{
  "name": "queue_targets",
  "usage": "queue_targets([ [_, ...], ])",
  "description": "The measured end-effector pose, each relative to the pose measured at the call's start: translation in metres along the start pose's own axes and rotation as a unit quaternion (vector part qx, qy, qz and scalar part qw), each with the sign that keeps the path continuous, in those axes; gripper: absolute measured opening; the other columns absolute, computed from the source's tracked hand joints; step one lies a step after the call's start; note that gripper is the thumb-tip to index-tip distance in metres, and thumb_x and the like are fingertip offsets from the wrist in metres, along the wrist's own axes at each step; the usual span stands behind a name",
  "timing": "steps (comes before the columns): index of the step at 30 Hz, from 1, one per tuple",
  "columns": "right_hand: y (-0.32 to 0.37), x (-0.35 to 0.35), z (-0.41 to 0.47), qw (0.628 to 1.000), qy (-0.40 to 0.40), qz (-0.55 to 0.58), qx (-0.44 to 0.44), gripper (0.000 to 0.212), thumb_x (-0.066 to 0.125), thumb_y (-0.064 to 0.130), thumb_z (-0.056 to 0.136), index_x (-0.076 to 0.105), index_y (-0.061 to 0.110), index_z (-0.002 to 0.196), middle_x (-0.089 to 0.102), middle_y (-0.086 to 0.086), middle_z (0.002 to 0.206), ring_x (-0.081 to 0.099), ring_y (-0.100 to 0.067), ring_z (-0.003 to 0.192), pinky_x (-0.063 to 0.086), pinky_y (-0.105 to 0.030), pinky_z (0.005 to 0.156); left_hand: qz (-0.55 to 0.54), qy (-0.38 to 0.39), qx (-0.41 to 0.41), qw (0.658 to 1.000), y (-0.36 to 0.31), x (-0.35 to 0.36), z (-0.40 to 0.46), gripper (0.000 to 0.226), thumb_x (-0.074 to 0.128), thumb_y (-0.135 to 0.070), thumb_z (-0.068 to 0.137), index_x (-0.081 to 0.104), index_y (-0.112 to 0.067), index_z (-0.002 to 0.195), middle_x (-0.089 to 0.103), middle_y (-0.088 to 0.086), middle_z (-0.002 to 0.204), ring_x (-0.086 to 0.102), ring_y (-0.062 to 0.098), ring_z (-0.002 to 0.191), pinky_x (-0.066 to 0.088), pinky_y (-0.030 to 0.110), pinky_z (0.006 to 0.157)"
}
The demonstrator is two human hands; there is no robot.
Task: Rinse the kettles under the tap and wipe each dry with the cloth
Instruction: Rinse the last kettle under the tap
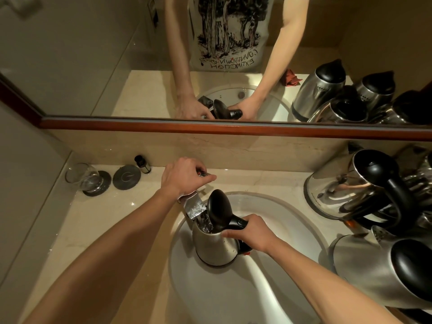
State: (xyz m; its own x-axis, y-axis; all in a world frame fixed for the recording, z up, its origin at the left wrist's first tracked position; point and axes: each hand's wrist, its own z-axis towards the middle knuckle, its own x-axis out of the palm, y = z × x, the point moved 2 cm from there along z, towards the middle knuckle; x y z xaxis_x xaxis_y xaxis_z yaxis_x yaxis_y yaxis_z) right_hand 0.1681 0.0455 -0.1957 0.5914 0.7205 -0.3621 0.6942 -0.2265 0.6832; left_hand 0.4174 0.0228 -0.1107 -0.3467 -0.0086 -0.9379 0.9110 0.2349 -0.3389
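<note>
A steel kettle [214,245] with its black lid [218,208] flipped up stands in the white sink [292,220], its mouth under the chrome tap spout [195,206]. Water shows inside the kettle's mouth. My right hand [251,232] grips the kettle's black handle. My left hand [184,175] grips the tap handle behind the spout. The red cloth [291,77] appears only in the mirror, lying on the counter by the sink.
Several more steel kettles stand on the counter at the right, one large [350,183] and one near the front [385,270]. At the back left sit a glass [83,177] on a dark coaster, a second coaster [127,177] and a small black bottle [142,163]. A mirror covers the wall.
</note>
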Motion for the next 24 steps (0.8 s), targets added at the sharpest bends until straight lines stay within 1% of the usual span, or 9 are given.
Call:
queue_targets([
  [7,0.0,-0.0001,0.0002,1.0,0.001,0.002,0.004,0.086,0.089,0.067,0.052,0.063,-0.008,0.085,0.056,-0.011,0.056,0.059,-0.027,0.047,0.047,-0.034,0.056,0.0,-0.003,-0.001,1.0,-0.0006,-0.0008,0.0,0.046,0.06,-0.075,0.079,0.075,-0.034,0.089,0.071,-0.018,0.098,0.063,0.012,0.094,0.047,0.033,0.077],
  [11,-0.0004,0.0003,0.0003,1.0,-0.001,-0.003,0.005,0.079,0.089,0.068,0.051,0.063,-0.001,0.078,0.056,-0.01,0.056,0.059,-0.027,0.048,0.046,-0.034,0.056,-0.002,0.0,0.0,1.0,0.0005,0.0004,0.0005,0.047,0.058,-0.077,0.079,0.075,-0.034,0.09,0.071,-0.018,0.098,0.063,0.012,0.095,0.049,0.034,0.078],
  [14,-0.0005,-0.0002,0.0006,1.0,-0.004,0.001,0.005,0.087,0.089,0.068,0.051,0.062,-0.008,0.083,0.056,-0.01,0.057,0.059,-0.027,0.048,0.047,-0.034,0.056,0.001,0.001,0.001,1.0,0.0007,0.0009,0.0016,0.048,0.057,-0.078,0.079,0.075,-0.035,0.09,0.071,-0.018,0.098,0.062,0.012,0.094,0.048,0.033,0.076],
  [20,-0.0017,0.0001,0.001,1.0,-0.013,-0.004,0.003,0.088,0.088,0.069,0.05,0.063,-0.008,0.084,0.054,-0.007,0.057,0.056,-0.023,0.05,0.046,-0.034,0.057,-0.002,0.001,0.002,1.0,0.0016,0.0016,0.0007,0.046,0.058,-0.077,0.079,0.075,-0.036,0.089,0.072,-0.018,0.099,0.063,0.012,0.095,0.052,0.035,0.077],
  [24,-0.0018,0.0005,0.0015,1.0,-0.006,0.0,0.003,0.085,0.09,0.066,0.052,0.064,-0.008,0.085,0.057,-0.01,0.058,0.059,-0.026,0.049,0.047,-0.034,0.056,-0.005,-0.005,0.004,1.0,0.0009,0.0006,0.0008,0.045,0.06,-0.076,0.079,0.075,-0.035,0.087,0.072,-0.018,0.097,0.063,0.012,0.093,0.052,0.034,0.076],
])
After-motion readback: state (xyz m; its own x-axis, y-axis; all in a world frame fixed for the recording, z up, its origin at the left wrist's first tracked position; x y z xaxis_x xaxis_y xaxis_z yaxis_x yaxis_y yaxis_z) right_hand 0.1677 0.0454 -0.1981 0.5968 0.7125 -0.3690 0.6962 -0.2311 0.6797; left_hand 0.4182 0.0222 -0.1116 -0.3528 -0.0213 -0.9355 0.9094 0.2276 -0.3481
